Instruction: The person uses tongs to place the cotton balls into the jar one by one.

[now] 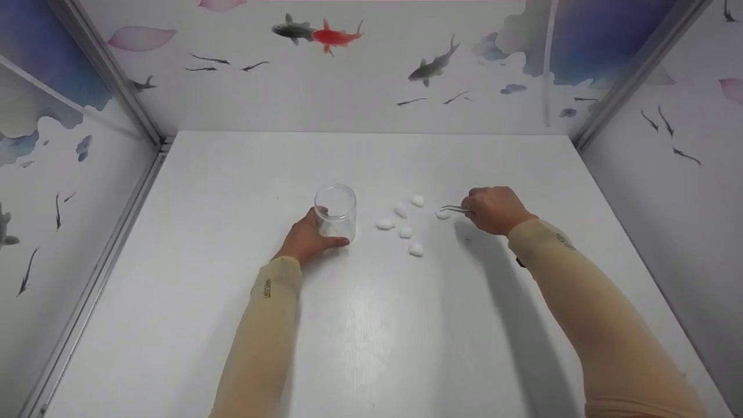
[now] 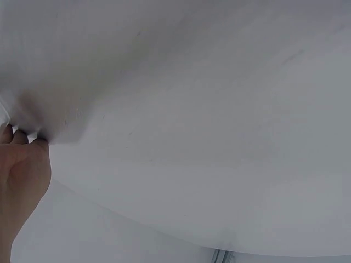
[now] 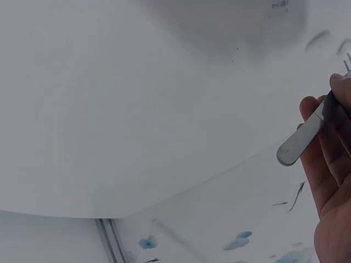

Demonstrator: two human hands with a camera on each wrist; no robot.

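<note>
A clear, open-topped jar (image 1: 343,219) stands upright on the white table, left of several white cotton balls (image 1: 385,224). My left hand (image 1: 305,238) grips its lower left side, thumb across the near wall and fingers behind. My right hand (image 1: 494,209) pinches metal tweezers (image 1: 455,209), whose bent tips point left and lie over the rightmost cotton ball (image 1: 443,215). In the right wrist view the rounded back end of the tweezers (image 3: 299,143) sticks out of the hand. Only a sliver of the jar shows at the edge of the left wrist view.
The loose cotton balls lie in a cluster between the jar and the right hand, one (image 1: 416,249) nearest the front. Panels printed with fish and petals enclose the table (image 1: 371,325) at the back (image 1: 371,104), left and right.
</note>
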